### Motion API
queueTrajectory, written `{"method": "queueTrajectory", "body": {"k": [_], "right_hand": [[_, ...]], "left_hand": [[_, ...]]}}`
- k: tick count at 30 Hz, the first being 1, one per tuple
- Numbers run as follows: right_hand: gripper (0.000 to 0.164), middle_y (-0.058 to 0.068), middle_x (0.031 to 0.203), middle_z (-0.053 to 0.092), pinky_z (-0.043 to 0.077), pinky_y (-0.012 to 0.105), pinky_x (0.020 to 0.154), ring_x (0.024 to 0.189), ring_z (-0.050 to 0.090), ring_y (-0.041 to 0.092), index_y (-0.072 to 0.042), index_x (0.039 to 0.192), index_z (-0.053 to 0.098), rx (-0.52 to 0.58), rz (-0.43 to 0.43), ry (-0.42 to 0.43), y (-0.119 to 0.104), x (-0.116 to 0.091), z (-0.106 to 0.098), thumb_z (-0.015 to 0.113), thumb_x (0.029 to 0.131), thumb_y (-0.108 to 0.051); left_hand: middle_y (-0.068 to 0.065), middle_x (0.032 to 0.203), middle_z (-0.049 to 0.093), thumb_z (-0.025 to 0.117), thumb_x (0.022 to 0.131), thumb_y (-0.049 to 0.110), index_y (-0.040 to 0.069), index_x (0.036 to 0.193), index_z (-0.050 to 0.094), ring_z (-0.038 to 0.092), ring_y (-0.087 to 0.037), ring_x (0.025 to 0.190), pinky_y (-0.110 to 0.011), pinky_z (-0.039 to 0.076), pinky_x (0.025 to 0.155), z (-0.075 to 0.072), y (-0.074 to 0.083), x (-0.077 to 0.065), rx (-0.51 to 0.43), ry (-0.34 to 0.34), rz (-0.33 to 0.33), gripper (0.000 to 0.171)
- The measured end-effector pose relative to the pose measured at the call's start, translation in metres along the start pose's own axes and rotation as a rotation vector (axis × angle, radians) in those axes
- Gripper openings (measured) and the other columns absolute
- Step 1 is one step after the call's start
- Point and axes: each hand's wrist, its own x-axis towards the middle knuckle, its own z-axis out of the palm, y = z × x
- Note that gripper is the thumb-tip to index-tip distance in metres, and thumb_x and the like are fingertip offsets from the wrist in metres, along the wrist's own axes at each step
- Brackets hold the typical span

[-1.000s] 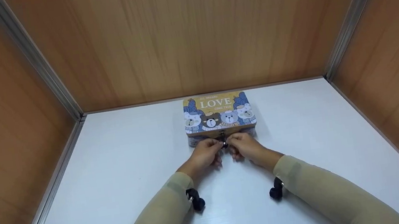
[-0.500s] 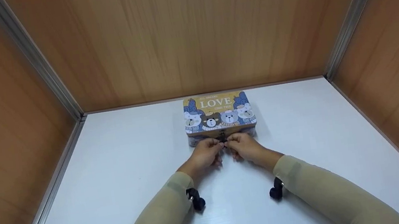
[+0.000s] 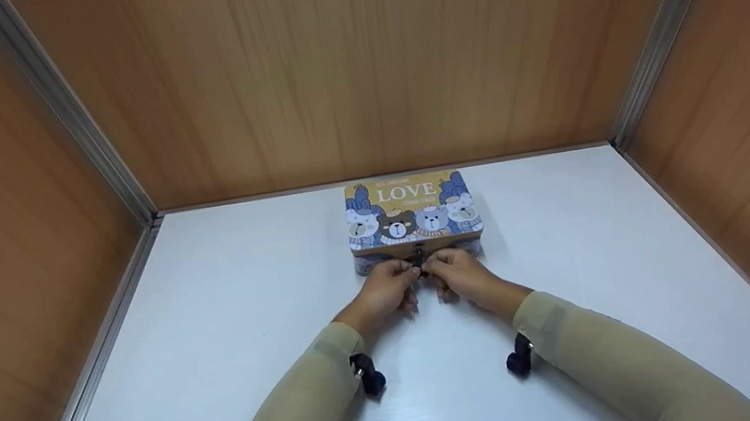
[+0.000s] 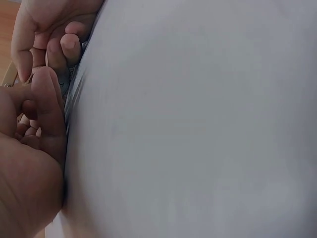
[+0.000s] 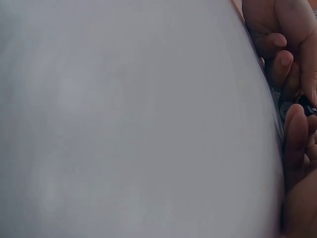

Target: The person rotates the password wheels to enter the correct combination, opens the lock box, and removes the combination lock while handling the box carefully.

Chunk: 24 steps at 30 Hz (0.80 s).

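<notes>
A rectangular tin box [image 3: 411,209] with bears and the word LOVE on its lid stands closed near the back wall. At the middle of its front, by a metal clasp [image 3: 418,251], is a small black lock [image 5: 306,105], mostly covered by fingers. From the left, my left hand [image 3: 386,287] pinches the lock between thumb and forefinger. My right hand [image 3: 461,275] pinches it from the other side, the fingertips of both hands almost meeting. The other fingers of each hand curl below, close to the tabletop.
The white tabletop [image 3: 245,280] runs under both arms. A wood-grain back panel [image 3: 355,66] rises right behind the box, and side panels [image 3: 7,255] flank the table. Dark wrist cameras [image 3: 370,376] sit under both sleeves.
My fingertips have shifted slightly on the lock, the right ones coming a little to the left. Less of the lock shows than a second ago. The box has stayed put.
</notes>
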Motion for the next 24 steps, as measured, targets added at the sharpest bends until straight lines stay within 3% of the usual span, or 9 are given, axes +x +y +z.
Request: {"method": "queueTrajectory", "body": {"k": [5,13,24], "right_hand": [[0.009,0.001,0.073,0.064,0.05,0.023,0.052,0.057,0.06,0.011,-0.006,0.104,0.073,0.0,-0.017,-0.012,0.0012,0.0006,-0.0005,0.069,0.107,-0.014],[0.026,0.001,0.07,0.062,0.048,0.023,0.051,0.056,0.059,0.011,0.002,0.102,0.074,-0.028,-0.016,-0.025,-0.001,-0.0017,-0.0001,0.066,0.113,-0.021],[0.025,0.0,0.067,0.06,0.049,0.022,0.05,0.052,0.06,0.01,-0.007,0.098,0.073,0.041,0.005,-0.013,-0.0043,-0.003,-0.0004,0.062,0.114,-0.022]], "left_hand": [[-0.006,0.076,0.064,0.06,0.119,0.02,-0.005,0.124,0.068,0.065,-0.015,0.061,-0.027,0.059,0.057,-0.0002,-0.0006,0.0008,-0.011,0.004,-0.009,0.026],[-0.005,0.078,0.063,0.06,0.119,0.021,-0.004,0.126,0.067,0.066,-0.016,0.064,-0.028,0.059,0.059,-0.0007,0.0004,-0.0007,-0.004,-0.01,-0.012,0.027],[-0.004,0.074,0.064,0.061,0.118,0.02,-0.002,0.122,0.068,0.065,-0.014,0.06,-0.026,0.06,0.056,-0.0003,-0.0005,-0.0003,-0.026,-0.002,-0.001,0.024]]}}
